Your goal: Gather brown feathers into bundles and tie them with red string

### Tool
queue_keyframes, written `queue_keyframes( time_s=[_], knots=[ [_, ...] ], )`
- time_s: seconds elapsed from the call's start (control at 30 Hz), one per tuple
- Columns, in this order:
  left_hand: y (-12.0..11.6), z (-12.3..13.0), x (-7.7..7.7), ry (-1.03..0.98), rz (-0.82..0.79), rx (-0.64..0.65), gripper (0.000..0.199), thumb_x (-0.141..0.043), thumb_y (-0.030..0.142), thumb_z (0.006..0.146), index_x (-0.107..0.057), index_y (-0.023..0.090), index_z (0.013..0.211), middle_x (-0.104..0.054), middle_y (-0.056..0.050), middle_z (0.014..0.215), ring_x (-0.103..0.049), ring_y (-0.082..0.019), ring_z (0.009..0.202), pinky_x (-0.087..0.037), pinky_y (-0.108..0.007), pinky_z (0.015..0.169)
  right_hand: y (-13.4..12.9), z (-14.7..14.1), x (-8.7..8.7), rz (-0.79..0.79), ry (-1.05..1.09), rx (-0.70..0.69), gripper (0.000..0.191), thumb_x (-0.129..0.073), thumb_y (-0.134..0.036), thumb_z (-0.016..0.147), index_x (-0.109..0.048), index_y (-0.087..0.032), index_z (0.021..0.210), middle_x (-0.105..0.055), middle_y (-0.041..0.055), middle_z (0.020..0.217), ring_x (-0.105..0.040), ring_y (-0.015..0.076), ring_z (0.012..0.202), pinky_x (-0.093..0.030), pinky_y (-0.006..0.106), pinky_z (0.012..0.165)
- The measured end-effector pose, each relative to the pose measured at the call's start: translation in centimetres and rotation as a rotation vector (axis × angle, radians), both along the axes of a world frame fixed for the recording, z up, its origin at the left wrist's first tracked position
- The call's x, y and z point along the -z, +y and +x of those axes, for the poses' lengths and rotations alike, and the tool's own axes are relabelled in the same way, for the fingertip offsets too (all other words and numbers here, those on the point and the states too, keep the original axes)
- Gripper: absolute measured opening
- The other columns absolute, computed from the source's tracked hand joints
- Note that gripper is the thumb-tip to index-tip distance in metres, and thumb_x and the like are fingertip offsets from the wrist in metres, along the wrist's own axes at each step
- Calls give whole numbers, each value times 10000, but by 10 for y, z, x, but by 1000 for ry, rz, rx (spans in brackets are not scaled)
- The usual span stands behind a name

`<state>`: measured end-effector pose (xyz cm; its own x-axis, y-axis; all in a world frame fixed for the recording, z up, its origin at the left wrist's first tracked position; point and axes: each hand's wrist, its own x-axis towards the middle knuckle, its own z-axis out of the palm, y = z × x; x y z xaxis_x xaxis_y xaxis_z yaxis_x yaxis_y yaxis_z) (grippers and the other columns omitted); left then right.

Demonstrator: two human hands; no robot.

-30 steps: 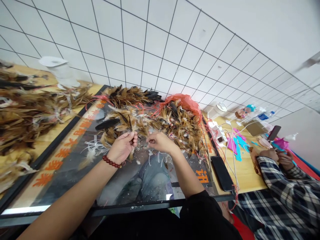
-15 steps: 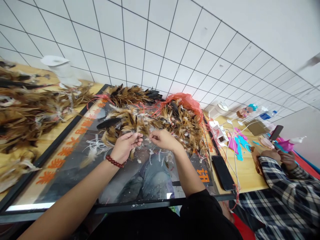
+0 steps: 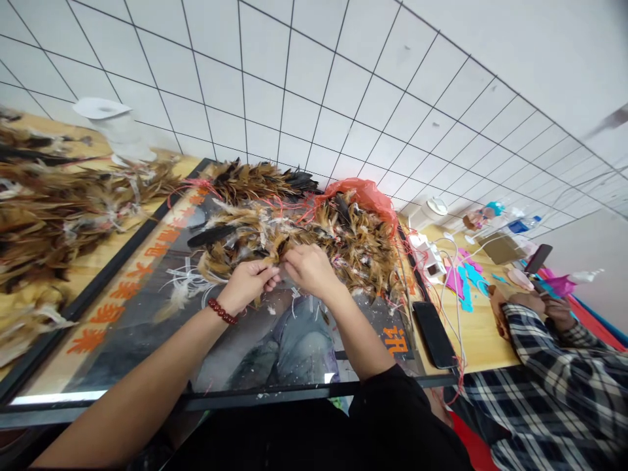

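My left hand (image 3: 250,282), with a red bead bracelet at the wrist, pinches a small tuft of brown feathers (image 3: 275,254) over the glass board. Close on its right, my right hand (image 3: 311,269) has its fingers curled in toward the same tuft; its fingertips are partly hidden, and what they grip is not clear. Behind both hands lies a loose pile of brown feathers (image 3: 363,252). White plastic ties (image 3: 189,280) lie left of my left hand, with a pale fluffy feather (image 3: 171,302) beside them.
More feathers (image 3: 53,226) cover the wooden table at left, near a white container (image 3: 118,131). A red plastic bag (image 3: 366,193) sits against the tiled wall. At right are a black phone (image 3: 434,335), white cables and a co-worker's plaid sleeve (image 3: 534,330).
My right hand has moved closer to my left, its fingers now at the tuft. More of the brown feathers shows at my left fingertips. The view has shifted slightly.
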<state>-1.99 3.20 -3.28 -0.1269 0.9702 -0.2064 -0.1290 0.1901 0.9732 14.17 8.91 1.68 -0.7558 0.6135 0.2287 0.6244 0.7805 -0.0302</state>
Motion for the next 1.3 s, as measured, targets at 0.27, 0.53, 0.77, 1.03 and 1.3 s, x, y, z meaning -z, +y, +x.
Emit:
queue_keyframes(
  time_s=[0.27,0.53,0.77,1.03,1.3],
  knots=[
    [3,0,-3,-131,115,-262,247,-845,344,575,-716,136,606,-691,-51,614,-591,-117,528,-533,-245,551,22,3,22,-279,61,469,202,-524,-325,925,-708,-254,967,-732,45,1022,-664,205,962,-441,277,750],
    [2,-1,-8,-253,104,-341,336,-901,372,500,-720,126,641,-693,-33,628,-594,-95,532,-521,-207,548,24,-5,38,-653,248,395,41,-619,-217,794,-654,-196,804,-699,34,801,-650,171,751,-454,257,664],
    [0,-2,-11,-404,5,-294,201,-855,232,628,-726,102,711,-712,-51,668,-631,-102,551,-538,-199,554,35,12,21,-1164,942,216,355,-755,-473,640,-537,-203,716,-498,-78,550,-415,72,464,-304,202,461],
    [-1,0,-16,-514,-167,-197,68,-683,47,797,-712,77,744,-731,-86,739,-705,-141,666,-584,-223,637,21,-10,35,-842,1011,103,294,-695,-451,723,-577,-187,672,-481,-44,636,-412,96,593,-353,236,582],
    [-2,-1,-11,-538,-220,-96,61,-703,39,779,-695,88,744,-701,-62,701,-699,-141,659,-577,-217,620,6,-21,38,-500,843,106,163,-605,-337,809,-643,-190,750,-551,-7,725,-511,125,672,-428,246,663]
  ],
)
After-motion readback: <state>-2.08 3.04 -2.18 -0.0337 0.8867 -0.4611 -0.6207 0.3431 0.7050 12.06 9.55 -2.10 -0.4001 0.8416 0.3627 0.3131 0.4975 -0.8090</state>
